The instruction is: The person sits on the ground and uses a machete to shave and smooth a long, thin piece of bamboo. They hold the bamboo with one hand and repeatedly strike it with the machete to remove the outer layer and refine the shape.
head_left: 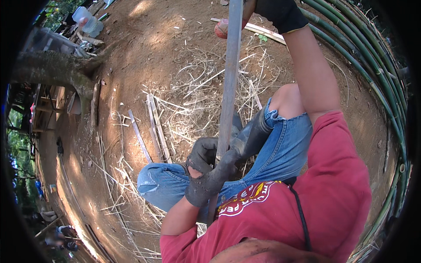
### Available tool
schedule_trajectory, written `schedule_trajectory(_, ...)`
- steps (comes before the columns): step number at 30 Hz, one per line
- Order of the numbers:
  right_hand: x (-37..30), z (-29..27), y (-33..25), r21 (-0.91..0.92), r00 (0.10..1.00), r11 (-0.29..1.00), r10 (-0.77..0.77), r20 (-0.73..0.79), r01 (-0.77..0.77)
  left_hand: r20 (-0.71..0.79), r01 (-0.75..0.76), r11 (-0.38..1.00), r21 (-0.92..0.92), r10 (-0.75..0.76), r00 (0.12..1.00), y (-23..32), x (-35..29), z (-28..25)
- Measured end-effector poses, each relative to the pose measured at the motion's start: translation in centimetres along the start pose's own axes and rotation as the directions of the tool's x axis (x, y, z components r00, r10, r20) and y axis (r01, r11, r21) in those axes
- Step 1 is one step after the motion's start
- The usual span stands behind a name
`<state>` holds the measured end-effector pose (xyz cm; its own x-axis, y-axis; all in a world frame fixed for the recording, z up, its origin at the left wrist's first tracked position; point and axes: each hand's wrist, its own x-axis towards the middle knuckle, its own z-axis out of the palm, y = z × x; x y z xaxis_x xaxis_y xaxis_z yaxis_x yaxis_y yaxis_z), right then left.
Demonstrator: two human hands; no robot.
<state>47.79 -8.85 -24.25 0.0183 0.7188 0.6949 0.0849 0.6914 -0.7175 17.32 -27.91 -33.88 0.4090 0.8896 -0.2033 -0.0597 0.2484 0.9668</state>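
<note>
A long, flat, grey-brown bamboo strip (229, 83) runs from the upper edge down to my lap, between my legs. My left hand (210, 168), in a torn dark grey glove, is closed around its lower part. My right arm reaches far forward, and my right hand (274, 11), in a black glove, is beside the strip's far part, partly cut off by the upper edge. A brown piece with a rounded reddish end (222, 29) crosses behind the strip there. My right fingers look curled, but what they grip is not clear.
Pale shavings (197, 109) litter the soil before me. Several split strips (158, 127) lie left of them. Green bamboo poles (364, 48) curve along the right side. A tree trunk (48, 70) and clear plastic containers (87, 22) are at the far left. Another person (57, 239) is at the lower left.
</note>
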Motion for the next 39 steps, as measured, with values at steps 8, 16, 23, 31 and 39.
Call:
schedule_trajectory(8,0.7,-0.7,0.7,0.347,0.941,0.879,0.339,0.024,-0.326,0.117,-0.006,0.998,-0.061,0.013,0.993,-0.9,0.9,-0.8)
schedule_trajectory(16,0.6,-0.3,4.1,0.341,0.879,0.821,0.475,0.038,-0.458,0.066,-0.013,0.998,-0.061,0.017,0.998,-1.5,1.5,-1.0)
schedule_trajectory(23,0.1,2.0,2.8,-0.808,0.992,0.575,0.082,-0.101,-0.130,-0.061,-0.104,0.994,0.024,0.105,0.993,-1.1,2.3,-1.0)
schedule_trajectory(31,-8.1,10.6,3.7,-0.727,0.914,0.584,-0.069,0.399,0.362,-0.143,-0.102,0.993,-0.067,0.092,0.985,-1.1,3.0,-3.4)
schedule_trajectory(39,-12.8,16.0,-2.0,-0.648,0.752,0.561,0.066,0.656,0.516,-0.292,-0.197,0.977,-0.082,0.165,0.942,-2.1,2.3,-5.3)
